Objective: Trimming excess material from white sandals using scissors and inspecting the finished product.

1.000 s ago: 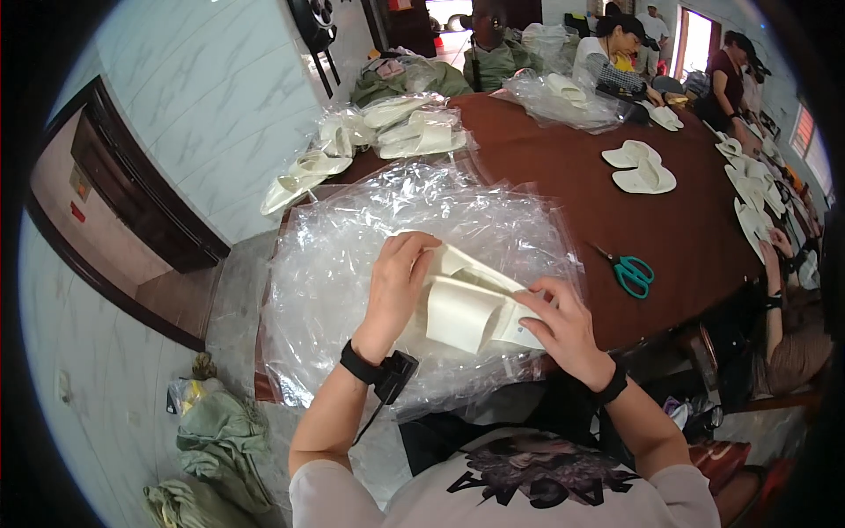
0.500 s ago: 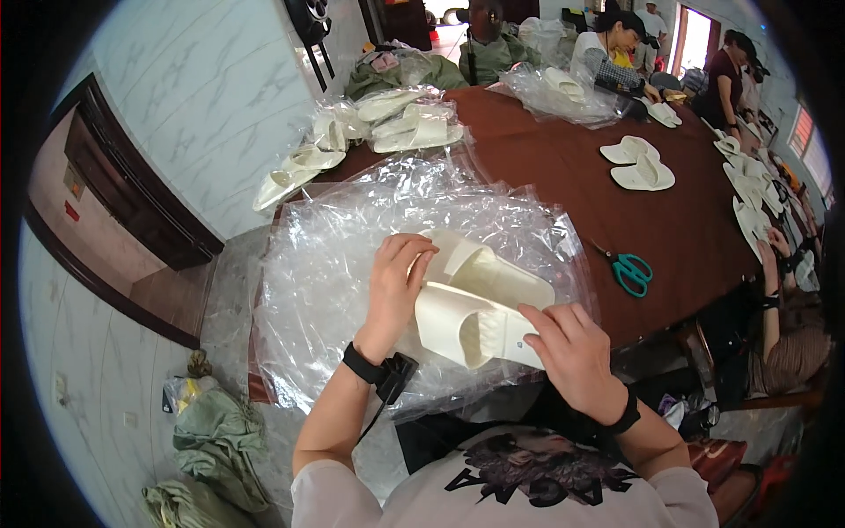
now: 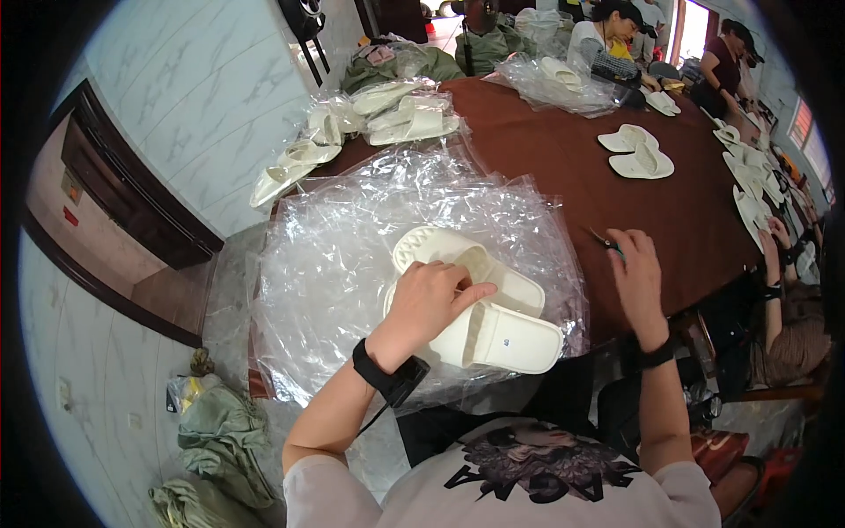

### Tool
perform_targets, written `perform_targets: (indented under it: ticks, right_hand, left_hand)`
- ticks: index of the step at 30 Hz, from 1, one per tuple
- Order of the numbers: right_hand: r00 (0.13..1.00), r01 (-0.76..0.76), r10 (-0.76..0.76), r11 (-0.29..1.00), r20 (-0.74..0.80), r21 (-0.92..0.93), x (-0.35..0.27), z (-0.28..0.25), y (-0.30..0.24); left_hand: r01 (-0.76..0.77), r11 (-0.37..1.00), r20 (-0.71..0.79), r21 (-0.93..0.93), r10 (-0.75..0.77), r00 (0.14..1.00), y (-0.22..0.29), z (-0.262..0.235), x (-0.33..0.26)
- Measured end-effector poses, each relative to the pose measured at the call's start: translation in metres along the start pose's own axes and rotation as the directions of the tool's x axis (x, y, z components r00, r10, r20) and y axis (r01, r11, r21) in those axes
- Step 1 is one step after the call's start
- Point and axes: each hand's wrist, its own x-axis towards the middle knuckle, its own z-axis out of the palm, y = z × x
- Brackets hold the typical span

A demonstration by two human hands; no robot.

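A pair of off-white slide slippers lies on clear plastic bags (image 3: pixel 326 290) in front of me. The nearer slipper (image 3: pixel 524 341) points its sole, with a small dark mark, to the right; the farther slipper (image 3: pixel 519 290) lies alongside. My left hand (image 3: pixel 431 299) is closed over the straps of the pair, thumb stretched to the right, and hides part of both. Right of the bags, my right hand (image 3: pixel 638 273) is closed over the teal handles of scissors (image 3: pixel 602 238). The dark blades show beyond its fingers, pointing up and left, and most of the handles is hidden.
Bagged slippers (image 3: pixel 409 123) are heaped at the table's far left. Another loose pair (image 3: pixel 641 153) sits on the brown tabletop (image 3: pixel 528 132). More slippers (image 3: pixel 750 189) line the right edge, where a person's hands (image 3: pixel 775 238) touch one. Other people stand at the far side.
My right hand has let go of the nearer slipper and moved right onto the scissors. My left hand has shifted from the slippers' left side to over their straps.
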Motion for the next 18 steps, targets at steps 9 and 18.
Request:
perform_targets:
  ticks: [9,18]
  right_hand:
    - [0.974,-0.027,0.073,0.976,0.213,-0.214,-0.020,0.029,0.079]
    - [0.835,-0.466,0.474,0.336,0.281,0.818,-0.008,0.008,0.061]
  left_hand:
    - [-0.124,0.991,0.369,0.058,0.094,0.925,-0.005,0.016,0.033]
    - [0.233,0.433,0.235,-0.871,-0.050,0.971,-0.005,0.021,0.012]
